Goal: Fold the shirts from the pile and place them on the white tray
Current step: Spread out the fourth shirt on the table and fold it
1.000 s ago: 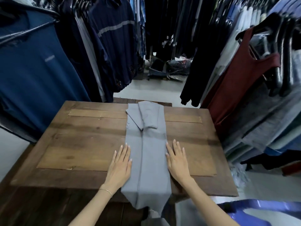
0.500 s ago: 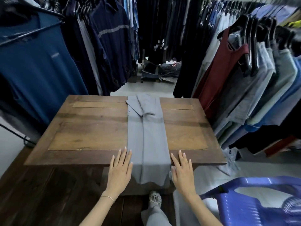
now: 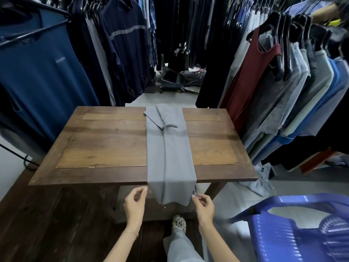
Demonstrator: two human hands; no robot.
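Brown wooden table (image 3: 105,140) with paler inset panels, seen from its near edge. Grey shirt (image 3: 170,148), plain fabric, folded into a long narrow strip, lies down the table a little right of centre. It runs from the far edge to the near edge, and its lower end hangs over the near edge. At the far edge, both sleeves are folded inward and overlap on top of the strip. A seam or fold line runs along its length. Left hand (image 3: 135,202) is below the near edge, just beside the left side of the hanging end. Its fingers are curled, with thumb and forefinger drawn close with a small gap between them; cannot tell whether they touch the cloth. Right hand (image 3: 203,205) is at the right side of the hanging end, thumb and forefinger pressed together on the fabric's edge, pinching it. Thin bracelet (image 3: 130,232) on the left wrist. Below, one patterned shoe (image 3: 179,223) and a pale grey trouser leg (image 3: 179,246) on dark wooden flooring. Blue plastic chair (image 3: 292,233) sits near the table's near right corner. Hanging garments crowd both sides: a large dark blue T-shirt (image 3: 41,76) off the left edge, and a maroon sleeveless top (image 3: 251,82) on a black hanger off the right edge, among grey and blue shirts.
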